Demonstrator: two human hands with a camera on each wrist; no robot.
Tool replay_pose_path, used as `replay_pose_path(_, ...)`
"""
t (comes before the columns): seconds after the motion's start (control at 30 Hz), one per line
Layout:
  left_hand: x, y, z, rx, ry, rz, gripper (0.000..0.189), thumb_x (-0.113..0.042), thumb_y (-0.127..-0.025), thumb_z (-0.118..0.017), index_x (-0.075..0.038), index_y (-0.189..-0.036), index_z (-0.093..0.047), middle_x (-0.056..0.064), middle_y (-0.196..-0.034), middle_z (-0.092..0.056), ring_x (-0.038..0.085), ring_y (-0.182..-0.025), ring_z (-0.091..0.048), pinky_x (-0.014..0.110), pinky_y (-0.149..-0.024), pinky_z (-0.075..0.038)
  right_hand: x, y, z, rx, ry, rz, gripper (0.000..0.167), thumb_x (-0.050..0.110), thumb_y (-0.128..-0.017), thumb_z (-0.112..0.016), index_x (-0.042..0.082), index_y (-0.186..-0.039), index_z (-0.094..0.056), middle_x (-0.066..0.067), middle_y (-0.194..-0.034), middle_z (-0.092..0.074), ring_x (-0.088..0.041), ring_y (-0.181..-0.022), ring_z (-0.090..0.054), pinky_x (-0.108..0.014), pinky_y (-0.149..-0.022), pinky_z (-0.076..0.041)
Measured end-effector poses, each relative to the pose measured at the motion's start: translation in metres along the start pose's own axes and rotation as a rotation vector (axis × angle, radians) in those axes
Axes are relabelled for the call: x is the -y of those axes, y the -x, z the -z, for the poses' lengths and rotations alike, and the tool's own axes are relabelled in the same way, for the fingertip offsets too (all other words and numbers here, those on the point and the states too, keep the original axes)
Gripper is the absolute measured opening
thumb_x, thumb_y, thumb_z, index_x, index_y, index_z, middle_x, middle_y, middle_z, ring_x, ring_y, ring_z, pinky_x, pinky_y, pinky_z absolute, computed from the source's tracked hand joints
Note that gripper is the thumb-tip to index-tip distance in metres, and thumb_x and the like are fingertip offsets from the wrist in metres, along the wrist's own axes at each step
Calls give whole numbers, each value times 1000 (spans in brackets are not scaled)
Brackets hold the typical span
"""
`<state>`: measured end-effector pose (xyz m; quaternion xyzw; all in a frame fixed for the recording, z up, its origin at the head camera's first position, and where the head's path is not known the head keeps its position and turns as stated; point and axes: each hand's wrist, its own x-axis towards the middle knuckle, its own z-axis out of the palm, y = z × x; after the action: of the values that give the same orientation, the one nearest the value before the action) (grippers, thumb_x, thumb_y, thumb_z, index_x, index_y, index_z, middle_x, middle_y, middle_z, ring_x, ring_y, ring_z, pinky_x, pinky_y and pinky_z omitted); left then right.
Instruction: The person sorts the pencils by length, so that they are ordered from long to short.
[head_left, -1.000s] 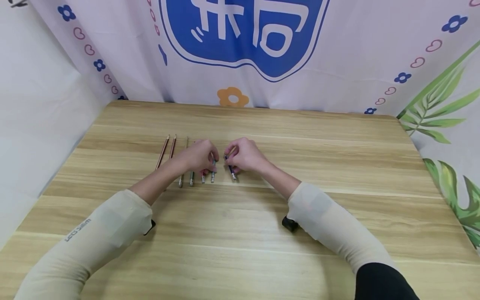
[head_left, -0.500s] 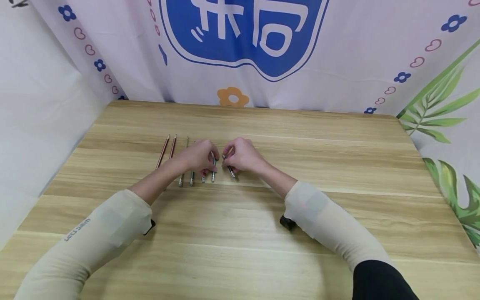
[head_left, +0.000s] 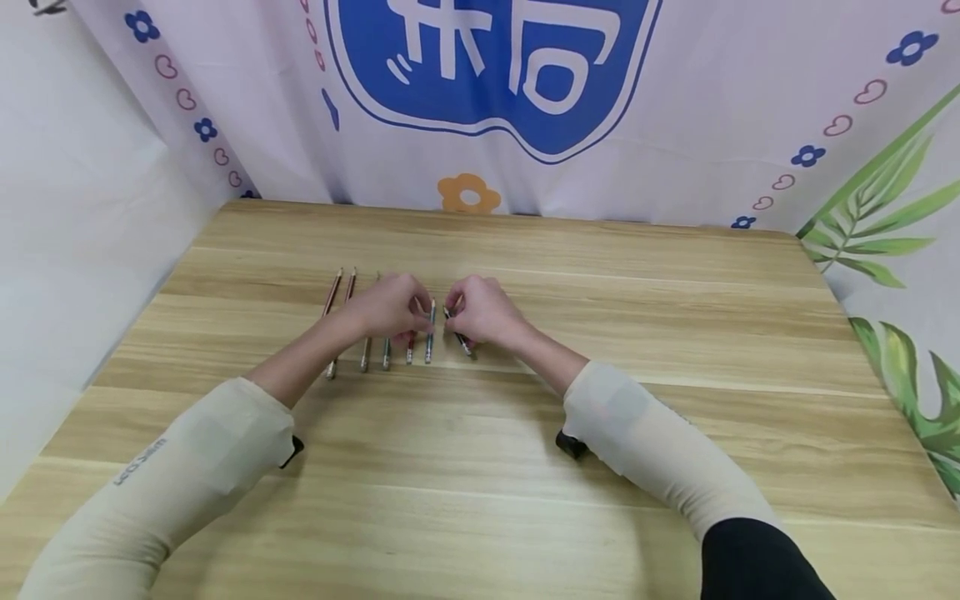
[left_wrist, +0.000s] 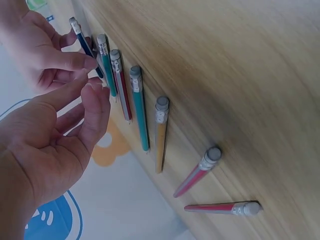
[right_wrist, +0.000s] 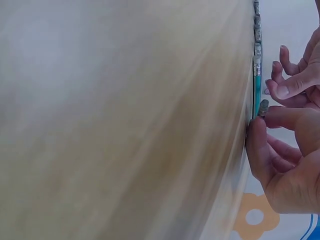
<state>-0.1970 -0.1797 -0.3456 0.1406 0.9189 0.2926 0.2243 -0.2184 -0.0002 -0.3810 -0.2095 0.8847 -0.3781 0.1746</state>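
My right hand (head_left: 483,308) pinches a short dark blue pencil (left_wrist: 86,46) between thumb and fingers, its eraser end towards me. The pencil slants slightly in the head view. My left hand (head_left: 393,307) hovers just left of it, fingers loosely bent and holding nothing, fingertips close beside a short teal pencil (head_left: 431,337). Under and left of that hand lie a short red pencil (left_wrist: 120,82), a longer green pencil (left_wrist: 139,110) and a yellow pencil (left_wrist: 160,135). My left hand partly covers these in the head view.
Two longer red pencils (left_wrist: 195,177) lie at the row's left end, erasers towards me. The pencils rest side by side on a wood-grain table (head_left: 480,467). A printed white cloth (head_left: 660,167) hangs behind the table's far edge.
My left hand has let go of the teal pencil and shifted slightly left, baring more of it. My right hand has edged slightly left, still holding the dark blue pencil.
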Motion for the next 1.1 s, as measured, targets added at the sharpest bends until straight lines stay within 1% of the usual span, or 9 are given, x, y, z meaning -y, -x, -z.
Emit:
replay_pose_path(0.13, 1, 2, 1, -17, -11, -12, 34, -5, -96, -73, 16, -121, -64, 24, -94, -76, 26, -58, -71, 32, -55, -62, 1, 0, -1, -7, 18, -12, 16, 1, -91, -76, 0, -107, -71, -7, -76, -72, -14, -49, -64, -26, -50, -59)
replay_pose_path(0.3, 0, 6, 3, -19, -3, -12, 34, -4, -96, -73, 16, -122, -63, 21, -85, -73, 26, -57, -69, 33, -55, -62, 2, 1, 0, 9, 41, -4, 18, 2, -93, -74, 1, -110, -71, -6, -70, -71, -14, -48, -63, -25, -47, -56)
replay_pose_path(0.4, 1, 7, 4, -24, -17, -20, 32, -3, -96, -73, 15, -121, -64, 19, -79, -72, 24, -53, -67, 33, -53, -61, 3, 2, 1, 21, 51, 11, 18, 1, -93, -74, 1, -111, -71, -5, -70, -71, -15, -47, -62, -25, -46, -55)
replay_pose_path(0.57, 2, 8, 6, -27, -36, -29, 32, -6, -97, -73, 14, -120, -65, 17, -78, -72, 21, -51, -64, 34, -52, -60, 2, 1, 2, 31, 51, 31, 17, 1, -94, -73, 1, -111, -71, -5, -71, -71, -15, -47, -62, -24, -46, -54)
replay_pose_path(0.7, 2, 9, 6, -22, -36, -25, 32, -7, -97, -72, 14, -121, -64, 16, -77, -72, 21, -51, -65, 36, -53, -61, 2, 1, 1, 38, 46, 47, 16, 0, -94, -72, 1, -110, -71, -5, -70, -71, -15, -47, -61, -23, -45, -53)
replay_pose_path(0.83, 3, 9, 6, -24, -36, -24, 32, -7, -98, -71, 14, -121, -65, 17, -78, -71, 22, -51, -65, 37, -53, -61, 2, 1, 2, 47, 67, 72, 14, 0, -94, -71, 2, -108, -73, -5, -70, -70, -12, -46, -58, -21, -44, -50)
replay_pose_path(0.9, 3, 10, 7, -25, -37, -25, 32, -7, -98, -71, 14, -121, -65, 17, -78, -71, 23, -51, -65, 38, -53, -61, 2, 0, 2, 52, 87, 83, 12, 1, -94, -71, 2, -106, -74, -6, -72, -71, -12, -48, -58, -21, -45, -49)
replay_pose_path(1.1, 5, 12, 6, -19, -14, -9, 33, -8, -98, -71, 14, -121, -63, 18, -84, -72, 24, -56, -65, 38, -54, -62, 2, 1, 1, 53, 156, 96, 12, 4, -90, -77, 5, -102, -76, -4, -84, -72, -13, -66, -64, -21, -57, -51)
